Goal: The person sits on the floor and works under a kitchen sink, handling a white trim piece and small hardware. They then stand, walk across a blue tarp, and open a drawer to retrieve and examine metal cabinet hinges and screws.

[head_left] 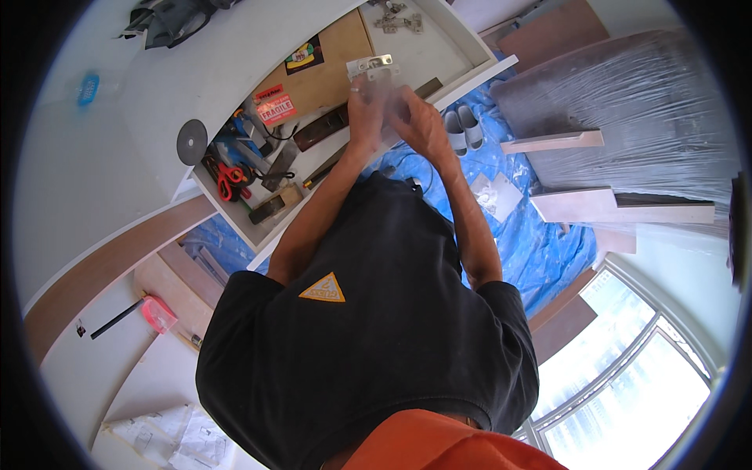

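Observation:
Over an open white drawer (498,69), my left hand (365,113) is closed on a shiny metal piece (371,66), which looks like a cabinet hinge or bracket. Its fingers cover the lower part. Close by on the right, my right hand (421,121) has its fingers bent together at a hazy, see-through plastic bag (385,106). The bag spans the gap between both hands. Whether the metal piece sits inside it, I cannot tell. Beneath the hands lies a flat brown cardboard box (337,39). Several loose metal hinges (403,22) rest in the drawer's far end.
Red-handled scissors (228,180) and other tools crowd the drawer's left end. A black cutting disc (192,142) lies on the white top (149,149). To the right are grey slippers (464,130), blue sheeting (513,266) and a plastic-wrapped panel (627,102). A pink dustpan (159,314) is at lower left.

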